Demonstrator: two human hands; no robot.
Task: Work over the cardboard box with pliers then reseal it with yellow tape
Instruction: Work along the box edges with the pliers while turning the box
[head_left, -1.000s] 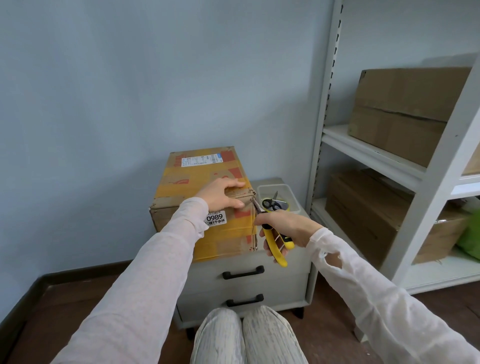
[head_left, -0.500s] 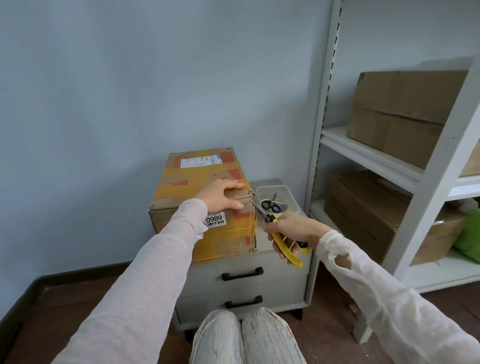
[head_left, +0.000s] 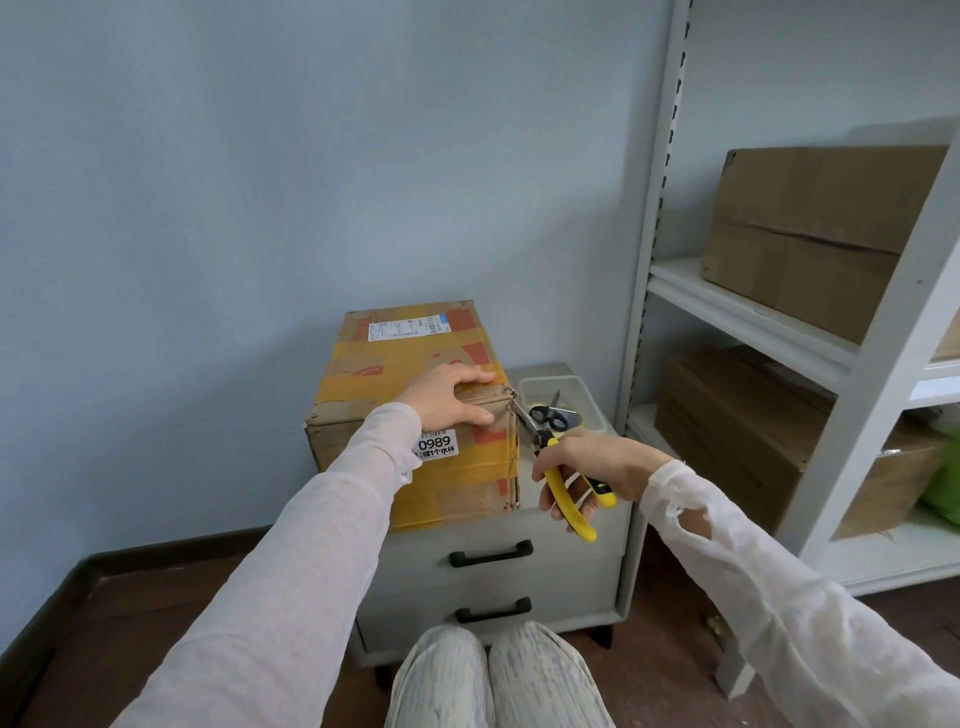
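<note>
A cardboard box (head_left: 415, 353) wrapped in yellow tape, with a white "0989" label on its front, stands on a grey drawer cabinet (head_left: 530, 582). My left hand (head_left: 449, 397) rests on the box's near top edge, fingers spread flat over the corner. My right hand (head_left: 587, 467) grips yellow-handled pliers (head_left: 563, 480) whose jaws touch the box's upper right front corner. The handles are spread apart.
A white tray (head_left: 589, 402) holding black-handled scissors (head_left: 550, 415) sits on the cabinet right of the box. A grey metal shelf rack (head_left: 779, 332) at right holds several brown cartons. My knees are below the drawers. Dark floor lies to the left.
My right hand with the pliers has pulled slightly right and down from the box corner, and the handles have spread wider. My left hand stays on the box.
</note>
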